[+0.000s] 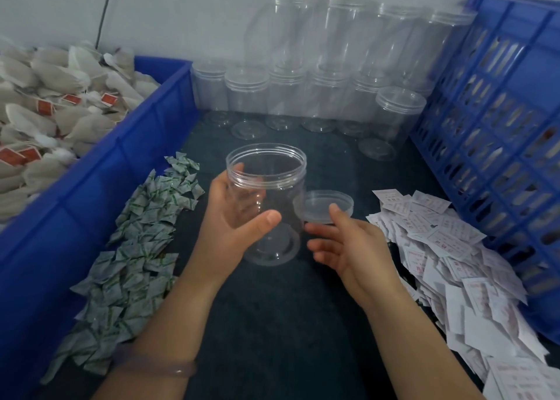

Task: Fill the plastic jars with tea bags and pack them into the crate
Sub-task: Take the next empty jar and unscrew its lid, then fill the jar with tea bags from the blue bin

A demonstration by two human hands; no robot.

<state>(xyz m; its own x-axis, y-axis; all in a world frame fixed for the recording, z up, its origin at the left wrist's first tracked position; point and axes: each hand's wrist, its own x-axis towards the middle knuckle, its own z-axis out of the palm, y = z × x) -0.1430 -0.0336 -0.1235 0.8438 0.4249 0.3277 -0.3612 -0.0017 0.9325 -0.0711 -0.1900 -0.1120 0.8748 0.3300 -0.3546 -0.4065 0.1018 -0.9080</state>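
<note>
My left hand [235, 214] grips an open, empty clear plastic jar [272, 181] that stands on the dark table mat in the middle. Just right of the jar its clear lid [325, 204] is held by my right hand [342, 239], thumb on top and fingers beneath. Tea bags [45, 102] with red tags fill a blue bin [121, 172] at the left. A blue slatted crate [500, 126] stands at the right, with filled jars dimly showing through its slats.
Several empty lidded jars [318, 81] are stacked in two tiers against the back wall. Green-printed sachets [136, 248] lie in a pile left of my hands. White printed paper slips [454, 263] lie heaped at the right, against the crate.
</note>
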